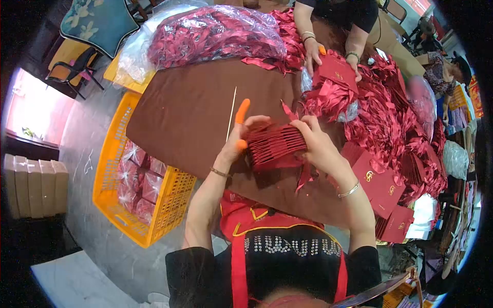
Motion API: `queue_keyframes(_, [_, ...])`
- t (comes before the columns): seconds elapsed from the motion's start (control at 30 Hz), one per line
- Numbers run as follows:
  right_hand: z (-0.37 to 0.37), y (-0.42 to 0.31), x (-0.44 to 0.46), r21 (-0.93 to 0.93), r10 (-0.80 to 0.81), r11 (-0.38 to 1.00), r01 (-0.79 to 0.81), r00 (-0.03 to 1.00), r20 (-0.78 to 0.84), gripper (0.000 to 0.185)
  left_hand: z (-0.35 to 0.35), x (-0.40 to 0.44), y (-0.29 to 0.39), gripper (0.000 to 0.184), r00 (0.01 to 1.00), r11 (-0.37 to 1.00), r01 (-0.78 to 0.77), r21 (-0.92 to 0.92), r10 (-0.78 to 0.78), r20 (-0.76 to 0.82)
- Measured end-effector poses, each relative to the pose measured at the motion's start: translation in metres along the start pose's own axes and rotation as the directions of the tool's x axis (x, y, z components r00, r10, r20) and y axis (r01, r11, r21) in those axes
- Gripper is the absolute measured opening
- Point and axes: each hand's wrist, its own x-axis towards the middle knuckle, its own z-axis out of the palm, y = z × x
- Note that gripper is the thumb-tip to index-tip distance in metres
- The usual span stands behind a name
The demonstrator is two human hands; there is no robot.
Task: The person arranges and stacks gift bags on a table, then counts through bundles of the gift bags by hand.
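A stack of dark red paper bags point(277, 147) is held upright over the table, its many layered edges facing me and loose red ribbon hanging from it. My right hand point(319, 146) grips the stack's right side. At its left side is my left hand point(240, 137), fingers curved around the stack's edge and one orange-capped finger pointing up. Another orange cap covers a second digit. A thin pale stick point(232, 112) lies on the brown cloth point(179, 113) beyond my left hand.
Across the table, another person's hands point(314, 54) handle red bags with gold lettering point(336, 72). Red ribbons and bags point(385, 110) pile up at the right. A plastic-wrapped red bundle point(218, 36) lies at the back. An orange crate point(167, 210) holding wrapped red packs stands left.
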Motion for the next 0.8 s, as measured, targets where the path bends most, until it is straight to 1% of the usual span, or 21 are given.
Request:
queue_keyframes(0.03, [0.001,0.001,0.0,0.0,-0.001,1.0,0.001,1.0,-0.009,0.07,0.002,-0.005,0.003,0.124,1.0,1.0,0.0,0.0,0.0,0.001])
queue_keyframes(0.1, [-0.001,0.0,0.0,-0.001,0.005,1.0,-0.005,1.0,-0.023,0.069,0.008,-0.019,0.015,0.13,0.995,0.995,0.02,0.1,-0.01,-0.097])
queue_keyframes(0.13, [-0.003,-0.004,0.002,-0.096,0.011,0.995,-0.012,1.0,-0.013,0.07,-0.001,-0.026,0.008,0.133,0.985,0.899,-0.167,0.406,0.137,0.101])
queue_keyframes(0.17, [-0.004,-0.007,0.002,-0.189,0.018,0.982,-0.017,1.0,0.001,0.072,-0.002,-0.031,-0.002,0.133,0.986,0.901,-0.162,0.401,0.133,0.099])
queue_keyframes(0.2, [-0.004,-0.011,0.003,-0.19,0.02,0.982,-0.018,1.0,0.009,0.072,0.004,-0.033,-0.007,0.132,0.994,0.82,-0.111,0.562,0.103,0.045])
queue_keyframes(0.23, [-0.006,-0.015,0.004,-0.381,-0.108,0.923,0.057,0.987,-0.115,0.074,0.01,-0.033,-0.011,0.132,0.996,0.709,-0.052,0.704,0.085,-0.013])
queue_keyframes(0.27, [-0.006,-0.017,0.006,-0.563,-0.257,0.82,0.098,0.943,-0.21,0.075,0.016,-0.033,-0.012,0.128,0.989,0.749,-0.097,0.656,0.144,-0.017])
queue_keyframes(0.3, [-0.004,-0.013,0.006,-0.562,-0.258,0.821,0.1,0.943,-0.209,0.075,0.017,-0.033,-0.015,0.128,0.989,0.748,-0.096,0.656,0.144,-0.02])
queue_keyframes(0.37, [0.001,0.0,0.007,-0.458,-0.227,0.877,0.146,0.966,-0.127,0.074,0.018,-0.031,-0.018,0.124,0.979,0.761,-0.059,0.647,0.169,-0.11])
queue_keyframes(0.4, [-0.002,0.001,0.009,-0.26,-0.027,0.965,0.025,1.0,-0.007,0.07,0.021,-0.029,-0.016,0.124,0.979,0.76,-0.059,0.647,0.169,-0.109])
queue_keyframes(0.47, [-0.006,-0.009,0.005,-0.232,-0.024,0.973,0.019,0.999,-0.021,0.069,0.028,-0.025,-0.01,0.121,0.981,0.843,-0.071,0.533,0.155,-0.115])
queue_keyframes(0.57, [0.002,-0.008,0.0,-0.166,-0.034,0.986,0.027,0.999,-0.042,0.07,0.025,-0.027,-0.005,0.117,0.987,0.829,-0.069,0.555,0.139,-0.084])
queue_keyframes(0.63, [0.008,-0.008,-0.002,-0.085,-0.023,0.996,0.017,0.997,-0.071,0.077,0.017,-0.027,-0.009,0.117,0.987,0.845,-0.081,0.529,0.143,-0.077])
queue_keyframes(0.67, [0.004,-0.009,-0.002,-0.05,-0.013,0.999,0.011,0.999,-0.032,0.088,0.013,-0.028,-0.01,0.118,0.991,0.861,-0.055,0.505,0.108,-0.076])
queue_keyframes(0.7, [0.001,-0.01,-0.004,-0.047,-0.01,0.999,0.009,1.0,-0.028,0.088,0.01,-0.029,-0.012,0.119,0.995,0.878,-0.025,0.479,0.069,-0.074])
queue_keyframes(0.73, [-0.003,-0.01,-0.005,0.021,-0.016,1.0,0.017,0.999,-0.051,0.092,0.007,-0.03,-0.013,0.121,0.992,0.849,0.052,0.525,0.016,-0.125])
queue_keyframes(0.77, [-0.006,-0.007,-0.005,0.088,-0.021,0.996,0.028,0.997,-0.077,0.096,0.006,-0.03,-0.014,0.121,0.992,0.85,0.054,0.524,0.014,-0.125])
queue_keyframes(0.8, [-0.008,0.004,-0.007,0.261,0.019,0.965,-0.016,1.0,-0.007,0.108,0.006,-0.029,-0.012,0.121,0.998,0.768,0.014,0.64,0.031,-0.058])
